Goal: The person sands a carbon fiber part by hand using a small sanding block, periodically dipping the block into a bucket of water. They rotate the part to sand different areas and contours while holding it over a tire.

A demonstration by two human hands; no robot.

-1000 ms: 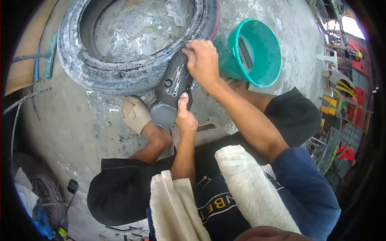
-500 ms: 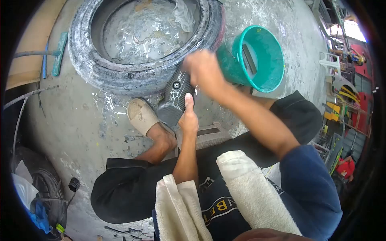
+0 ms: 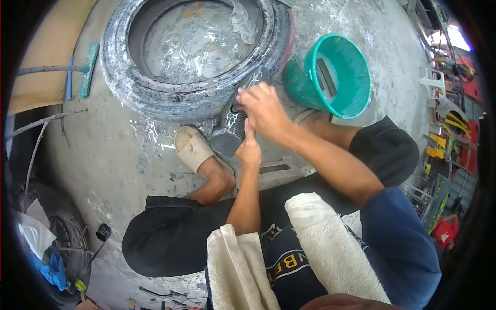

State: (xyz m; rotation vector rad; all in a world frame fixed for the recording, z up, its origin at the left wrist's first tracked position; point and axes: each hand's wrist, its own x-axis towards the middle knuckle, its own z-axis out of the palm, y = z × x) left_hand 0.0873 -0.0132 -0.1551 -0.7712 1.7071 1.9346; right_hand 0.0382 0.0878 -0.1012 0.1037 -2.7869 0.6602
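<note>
A wet, dark part with a carbon-fibre weave look leans tilted against the tire, its upper end resting on the tire's side. My left hand grips the part's near right edge, thumb pointing up along it. Over the middle of the part is my right hand, its fingers curled and pressed together against the surface. Whatever lies under those fingers, if anything, is hidden. The round hole in the part is now mostly covered by this hand.
Right of the tire stands a green bucket with dark flat pieces and cloudy water inside. A crumpled plastic sheet hangs over the tire's inner rim. My sandaled foot is close by on the wet floor. A wheel lies at lower left.
My right hand has moved down along the part, from near its upper end to its middle, over the hole. My left hand keeps its hold. The whole view has shifted slightly.
</note>
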